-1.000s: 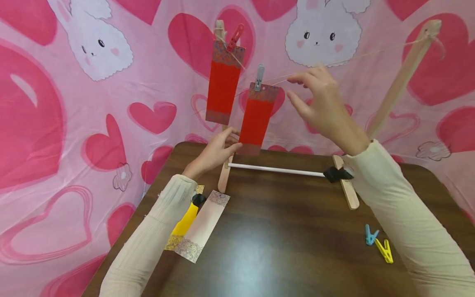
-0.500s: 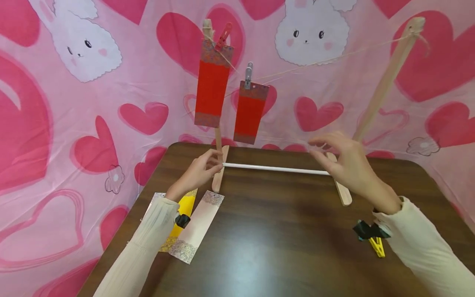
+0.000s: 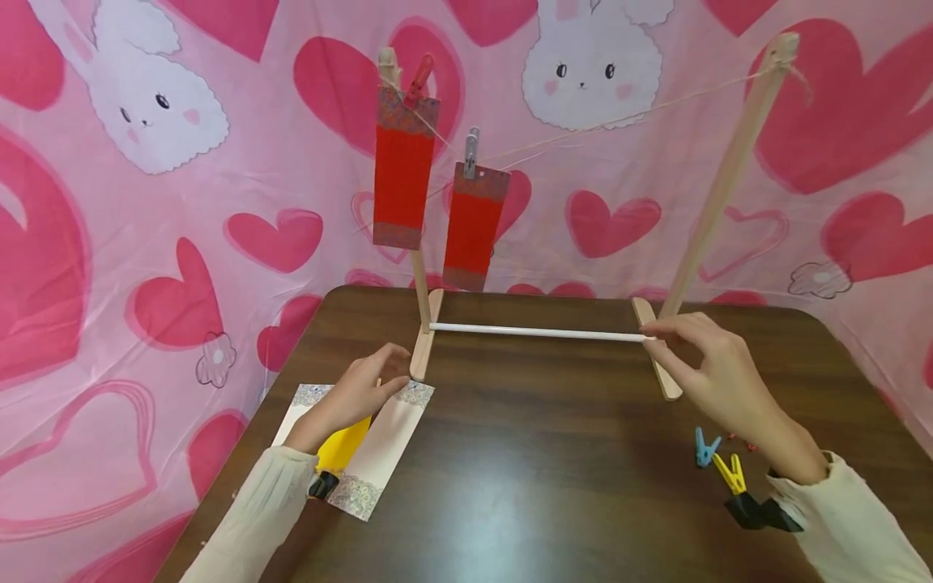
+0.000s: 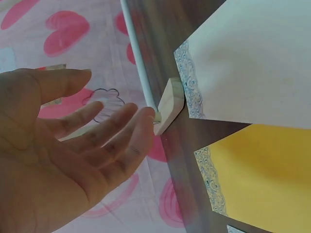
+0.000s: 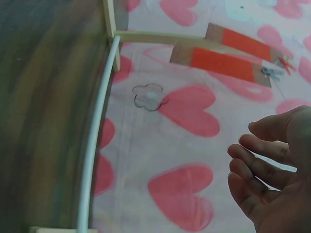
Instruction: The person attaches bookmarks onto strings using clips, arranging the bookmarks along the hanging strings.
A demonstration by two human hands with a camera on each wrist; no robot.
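Observation:
My left hand point(image 3: 355, 397) hovers with relaxed fingers over the paper cards at the table's left; the left wrist view shows nothing in it. Beneath lie a pale card point(image 3: 386, 441), a yellow card point(image 4: 262, 174) and another pale card point(image 3: 290, 417), partly hidden by the hand. My right hand point(image 3: 717, 372), empty and loosely bent, is above the right side of the table. Near it lie a blue clothespin point(image 3: 705, 448) and a yellow clothespin point(image 3: 731, 474). Two red cards hang from the string: one point(image 3: 403, 178) under a red clothespin point(image 3: 419, 78), the other point(image 3: 474, 231) under a grey clothespin point(image 3: 471, 152).
A wooden stand has a left post point(image 3: 420, 283), a taller-looking right post point(image 3: 722, 194) and a white rod point(image 3: 539, 331) joining their feet. A string point(image 3: 619, 121) runs between the post tops. Behind hangs a pink heart-patterned cloth point(image 3: 277, 138). Small red pieces point(image 3: 751, 444) show beside my right wrist.
My right hand has left the string near the grey clothespin and come down to the right. My left hand has drawn away from the hanging red card, down toward the cards on the table.

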